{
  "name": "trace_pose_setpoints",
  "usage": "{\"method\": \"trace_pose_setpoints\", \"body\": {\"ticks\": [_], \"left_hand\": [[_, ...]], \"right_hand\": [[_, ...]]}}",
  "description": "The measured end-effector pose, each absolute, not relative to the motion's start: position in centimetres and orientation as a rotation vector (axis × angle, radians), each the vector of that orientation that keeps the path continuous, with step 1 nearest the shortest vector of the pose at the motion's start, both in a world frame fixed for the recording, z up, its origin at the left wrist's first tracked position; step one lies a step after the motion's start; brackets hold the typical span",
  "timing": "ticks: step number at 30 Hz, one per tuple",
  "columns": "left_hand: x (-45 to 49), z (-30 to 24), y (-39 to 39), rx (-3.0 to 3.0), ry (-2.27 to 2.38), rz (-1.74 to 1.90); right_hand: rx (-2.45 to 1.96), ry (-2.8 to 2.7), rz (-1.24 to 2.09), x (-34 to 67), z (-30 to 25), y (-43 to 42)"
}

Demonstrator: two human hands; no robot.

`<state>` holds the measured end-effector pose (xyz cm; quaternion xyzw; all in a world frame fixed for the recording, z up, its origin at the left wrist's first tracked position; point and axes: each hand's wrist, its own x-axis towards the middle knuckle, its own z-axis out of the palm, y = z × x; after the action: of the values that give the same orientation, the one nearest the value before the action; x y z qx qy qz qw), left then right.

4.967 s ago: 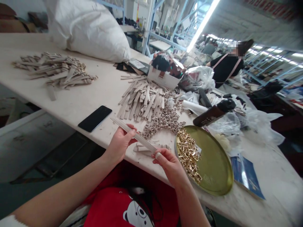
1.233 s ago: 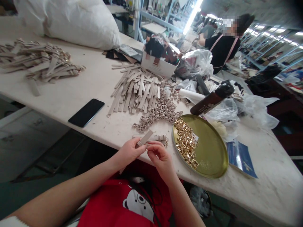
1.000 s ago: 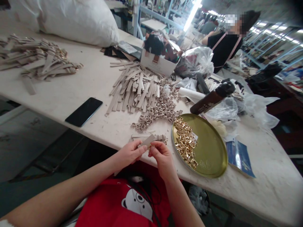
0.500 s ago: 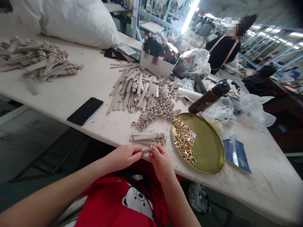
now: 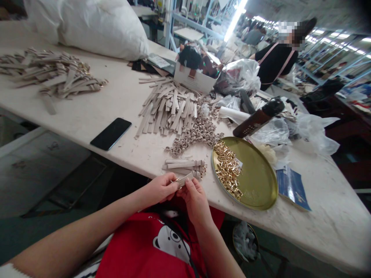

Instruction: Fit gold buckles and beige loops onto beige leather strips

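My left hand [image 5: 161,187] and my right hand [image 5: 193,197] meet at the table's near edge, both pinched on one short beige strap [image 5: 185,179]. Something small and metallic shows at the strap where the fingers meet. Just beyond the hands lies a small stack of finished straps [image 5: 185,166]. A round gold tray [image 5: 257,181] with a heap of gold buckles [image 5: 227,169] sits to the right. Farther back are small beige loops [image 5: 198,134] and a pile of plain beige strips [image 5: 169,110].
A black phone [image 5: 111,133] lies left of the strips. Another strap pile [image 5: 55,75] and a big white sack [image 5: 92,25] are at the far left. A white box [image 5: 193,80], dark bottle [image 5: 256,119], plastic bags [image 5: 307,131] and blue booklet [image 5: 292,187] crowd the right. A person in black [image 5: 275,61] stands beyond.
The long strip held out between my hands five seconds ago has been drawn in and shortened. Both hands have come together near my body and stayed pinched on it.
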<state>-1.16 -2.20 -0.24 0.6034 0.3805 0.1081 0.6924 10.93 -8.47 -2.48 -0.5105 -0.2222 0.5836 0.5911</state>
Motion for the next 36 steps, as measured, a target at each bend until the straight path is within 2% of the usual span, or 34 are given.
{"method": "trace_pose_setpoints", "body": {"ticks": [2, 6, 8, 14, 22, 23, 25, 26, 30, 36], "left_hand": [[-1.0, -0.6, -2.3, 1.369, 0.880, 0.247], [-0.9, -0.9, -2.6, 1.451, 0.929, 0.303], [-1.0, -0.7, -2.6, 1.515, 0.931, 0.332], [-0.8, -0.1, -1.0, 1.574, 0.903, 0.223], [1.1, -1.6, 2.2, 1.375, 0.843, 0.223], [1.3, -1.5, 2.4, 1.377, 0.839, 0.219], [1.5, -1.3, 2.9, 1.392, 0.886, 0.252], [1.6, -1.3, 3.1, 1.398, 0.917, 0.282], [1.5, -1.6, 3.4, 1.408, 0.952, 0.336], [1.2, -1.6, 3.0, 1.451, 0.969, 0.422]], "right_hand": [[-1.275, -0.621, 1.270, 11.0, -2.6, -8.6], [-1.517, -0.977, 0.858, 11.2, -2.7, -9.1], [-1.560, -1.025, 0.797, 11.4, -2.7, -9.0], [-1.389, -0.806, 1.263, 12.5, -2.3, -7.9], [-1.423, -1.352, 1.320, 19.1, -1.6, -3.1], [-1.542, -1.345, 1.164, 20.7, -1.7, -1.5], [-1.866, -1.366, 0.546, 24.1, -2.3, 2.0], [-1.915, -1.366, 0.434, 25.5, -2.7, 3.6], [-1.979, -1.397, 0.362, 28.4, -4.5, 7.5], [-1.955, -1.373, 0.424, 27.3, -4.3, 6.1]]}}
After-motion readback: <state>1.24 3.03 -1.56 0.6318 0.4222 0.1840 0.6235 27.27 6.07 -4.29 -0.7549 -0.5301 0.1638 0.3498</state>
